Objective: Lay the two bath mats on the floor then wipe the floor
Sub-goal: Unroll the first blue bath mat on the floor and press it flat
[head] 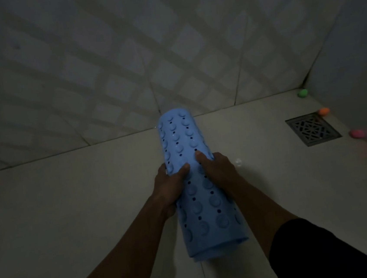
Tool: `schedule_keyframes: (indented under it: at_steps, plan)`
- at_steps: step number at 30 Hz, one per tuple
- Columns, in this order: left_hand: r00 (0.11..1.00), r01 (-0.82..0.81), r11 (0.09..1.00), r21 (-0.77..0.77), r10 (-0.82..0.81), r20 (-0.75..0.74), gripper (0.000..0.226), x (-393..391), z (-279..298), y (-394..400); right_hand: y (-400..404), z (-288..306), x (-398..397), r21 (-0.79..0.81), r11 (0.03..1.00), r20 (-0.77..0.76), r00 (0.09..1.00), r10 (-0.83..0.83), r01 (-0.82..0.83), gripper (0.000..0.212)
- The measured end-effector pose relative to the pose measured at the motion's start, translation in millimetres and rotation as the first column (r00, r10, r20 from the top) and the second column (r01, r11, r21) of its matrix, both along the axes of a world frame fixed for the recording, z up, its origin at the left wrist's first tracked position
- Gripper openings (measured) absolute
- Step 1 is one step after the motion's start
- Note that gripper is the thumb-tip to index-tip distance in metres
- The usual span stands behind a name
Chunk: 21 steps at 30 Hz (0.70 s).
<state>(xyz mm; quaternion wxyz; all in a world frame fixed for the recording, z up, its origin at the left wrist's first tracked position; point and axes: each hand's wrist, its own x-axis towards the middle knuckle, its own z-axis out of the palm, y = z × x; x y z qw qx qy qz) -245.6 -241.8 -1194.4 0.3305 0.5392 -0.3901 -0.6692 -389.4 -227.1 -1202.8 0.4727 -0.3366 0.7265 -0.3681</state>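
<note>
Bath mat (197,182): blue, rolled into a tube, held in the air above the floor (72,207), long axis pointing away toward the wall.
Left hand (171,183): fingers curled round the roll's left side, thumb on top.
Right hand (217,169): grasping the right side, thumb pressed on the bumps.
Handling: looks like soft rubber, light, bendable; the suction cups give good grip, maybe slippery if wet.
Where to hold: probably the loose outer edge, to unroll it flat.
Nearby: floor drain (312,128) in the corner.

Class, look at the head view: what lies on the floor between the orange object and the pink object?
In the head view, the metal floor drain lies roughly between the orange object and the pink object.
</note>
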Motion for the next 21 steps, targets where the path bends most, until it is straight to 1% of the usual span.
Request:
schedule_keyframes:
  at_steps: [1,3,6,7,8,9,10,12,13,14,16,18,20,21]
  plan:
    - [1.0,-0.01,1.0,-0.002,0.01,0.008,0.025,-4,-4,-2,-3,-5,-1,0.002,1.0,0.009,1.0,-0.008,0.008,0.078]
    - [0.999,-0.023,1.0,-0.001,0.023,0.029,0.029,-10,-10,-3,-7,-14,-2,0.007,1.0,0.012,1.0,0.01,-0.01,0.082]
    - [0.996,-0.058,0.998,0.032,0.055,0.073,0.038,-10,-23,-7,-9,-31,-7,0.0,0.999,-0.001,0.999,0.054,-0.054,0.064]
    - [0.994,-0.062,0.998,0.031,0.059,0.09,0.043,-9,-26,-8,-7,-34,-8,0.003,0.998,0.0,0.998,0.056,-0.056,0.062]
    - [0.992,-0.063,0.998,0.031,0.06,0.109,0.054,-8,-30,-8,-5,-34,-7,0.007,0.998,-0.004,0.998,0.055,-0.055,0.066]
    - [0.99,-0.062,0.998,0.029,0.058,0.128,0.064,-6,-33,-8,-3,-36,-5,0.014,0.999,-0.049,0.997,0.053,-0.053,0.072]
    - [0.988,-0.059,0.998,0.023,0.054,0.147,0.067,-5,-35,-8,-2,-36,-1,0.043,0.997,-0.139,0.988,0.064,-0.059,0.077]
    - [0.978,-0.054,0.999,-0.001,0.053,0.203,0.061,-1,-35,-8,1,-33,13,0.098,0.993,-0.338,0.937,0.094,-0.064,0.079]
    - [0.968,-0.071,0.997,-0.002,0.07,0.24,0.06,3,-37,-9,2,-30,21,0.099,0.993,-0.402,0.911,0.097,-0.062,0.077]
    - [0.958,-0.092,0.996,-0.005,0.09,0.271,0.063,8,-38,-9,2,-28,29,0.093,0.994,-0.426,0.9,0.098,-0.064,0.075]
    - [0.936,-0.106,0.994,-0.014,0.104,0.338,0.066,22,-40,-10,3,-26,44,0.08,0.994,-0.419,0.902,0.104,-0.077,0.069]
    - [0.912,-0.143,0.989,-0.026,0.142,0.385,0.057,38,-36,-9,4,-25,56,0.039,0.995,-0.395,0.914,0.096,-0.087,0.058]
    - [0.918,-0.178,0.984,0.0,0.166,0.359,0.046,54,-32,-8,5,-21,64,-0.049,0.993,-0.382,0.921,0.08,-0.107,0.05]
    - [0.926,-0.177,0.984,0.02,0.16,0.342,0.043,61,-30,-7,5,-18,67,-0.087,0.991,-0.365,0.929,0.067,-0.105,0.051]
